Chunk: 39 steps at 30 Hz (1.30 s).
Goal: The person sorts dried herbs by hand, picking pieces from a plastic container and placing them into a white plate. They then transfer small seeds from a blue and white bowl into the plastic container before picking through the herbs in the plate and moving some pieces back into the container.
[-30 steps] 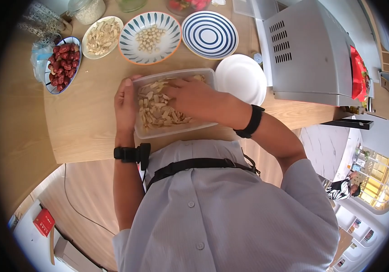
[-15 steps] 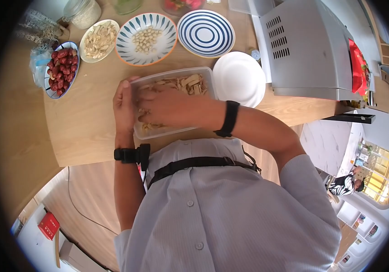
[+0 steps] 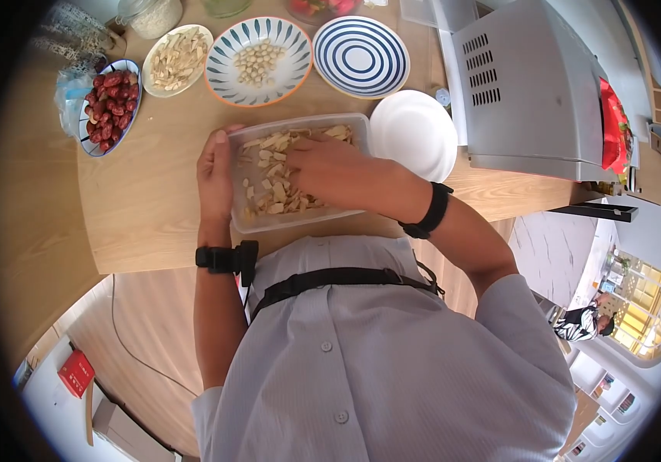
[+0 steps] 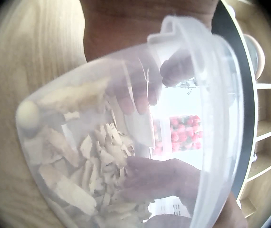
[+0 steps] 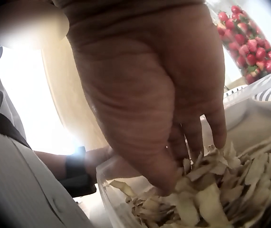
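A clear plastic container with pale dried slices stands near the table's front edge. My left hand grips its left end, thumb up near the rim. Inside, my right hand reaches down into the slices right of centre. The right wrist view shows that hand palm side on, its fingers extended downward and their tips touching the slices; whether any slice is pinched is hidden. Through the container wall, the left wrist view shows slices and a pale round piece.
Behind the container stand a plate of red dates, a plate of slices, a plate of pale round pieces and a blue-ringed plate. White dishes sit at its right, beside a grey appliance. Jars stand farther back.
My right hand swept to the container's left side and came back right. Fewer slices lie at the left end than one second ago. My left hand has kept its grip.
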### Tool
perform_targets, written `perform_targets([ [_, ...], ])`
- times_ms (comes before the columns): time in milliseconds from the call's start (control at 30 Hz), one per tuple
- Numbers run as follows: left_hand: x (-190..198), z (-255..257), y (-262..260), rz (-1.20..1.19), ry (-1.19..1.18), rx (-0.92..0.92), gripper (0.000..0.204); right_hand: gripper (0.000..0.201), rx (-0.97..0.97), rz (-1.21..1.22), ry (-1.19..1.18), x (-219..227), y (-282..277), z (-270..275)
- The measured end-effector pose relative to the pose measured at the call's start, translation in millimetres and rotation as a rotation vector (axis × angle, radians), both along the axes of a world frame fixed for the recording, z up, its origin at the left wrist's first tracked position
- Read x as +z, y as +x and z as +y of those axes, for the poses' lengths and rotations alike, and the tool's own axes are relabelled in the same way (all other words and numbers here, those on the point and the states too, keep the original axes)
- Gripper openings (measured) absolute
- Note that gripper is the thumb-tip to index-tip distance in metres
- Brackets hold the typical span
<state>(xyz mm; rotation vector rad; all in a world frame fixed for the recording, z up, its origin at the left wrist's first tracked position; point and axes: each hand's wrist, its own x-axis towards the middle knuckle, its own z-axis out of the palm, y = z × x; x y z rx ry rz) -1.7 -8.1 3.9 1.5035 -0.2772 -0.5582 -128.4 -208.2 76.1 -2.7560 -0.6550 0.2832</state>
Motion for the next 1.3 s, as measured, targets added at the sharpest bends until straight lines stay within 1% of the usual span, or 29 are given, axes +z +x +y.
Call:
perform_targets([
  [67,1.4,-1.8,-0.5,-0.011,-0.007,-0.006,0.044,0.018,-0.015,-0.018,-0.029,9.8,0.2,-3.3],
  [167,-3.0,-1.5,0.6,-0.004,-0.03,-0.003,0.044,0.016,-0.096,-0.052,-0.044,14.8,1.2,-6.7],
  [267,-7.4,-0.6,1.4,0.001,-0.022,0.0,0.043,0.016,-0.078,-0.068,0.029,0.5,11.0,1.0],
  [367,-12.7,0.9,2.7,0.041,-0.086,-0.011,0.044,0.016,0.032,-0.117,0.202,-8.3,27.1,25.6],
  [467,-10.9,1.3,3.1,0.042,-0.067,-0.011,0.044,0.017,0.119,-0.149,0.167,-21.9,33.2,41.8],
  [567,-8.7,0.4,4.3,0.014,-0.045,-0.022,0.044,0.017,0.15,-0.187,0.088,-25.4,29.1,35.5],
  [667,2.5,-0.7,-1.3,0.013,0.005,0.017,0.042,0.019,0.176,-0.167,0.101,-33.1,25.9,32.2],
  [700,3.1,0.3,-1.3,0.019,-0.006,0.017,0.042,0.019,0.18,-0.155,0.065,-34.8,25.6,29.9],
  [767,1.3,-1.3,-1.6,0.034,-0.029,0.002,0.042,0.019,0.173,-0.13,-0.007,-24.1,26.2,27.1],
  [867,-3.7,-3.2,-0.3,0.08,-0.11,0.013,0.042,0.019,0.175,-0.175,0.239,-30.3,28.3,33.3],
  [967,-1.7,-3.1,0.6,0.016,-0.033,0.013,0.042,0.021,0.173,-0.096,0.311,-35.9,19.6,39.6],
  [1067,0.2,-2.2,-0.1,0.027,-0.033,0.006,0.042,0.023,0.17,-0.06,0.218,-27.5,15.7,28.9],
  [1167,0.5,-2.4,-1.0,0.041,-0.06,0.003,0.042,0.023,0.165,-0.033,0.076,-14.5,10.8,20.0],
  [1267,1.3,-2.4,-0.5,0.009,-0.026,-0.002,0.043,0.021,0.118,0.064,-0.026,-5.6,11.8,16.7],
  [1300,1.0,-2.6,-0.4,0.014,-0.037,-0.005,0.043,0.021,0.101,0.041,0.006,-6.9,11.9,16.2],
])
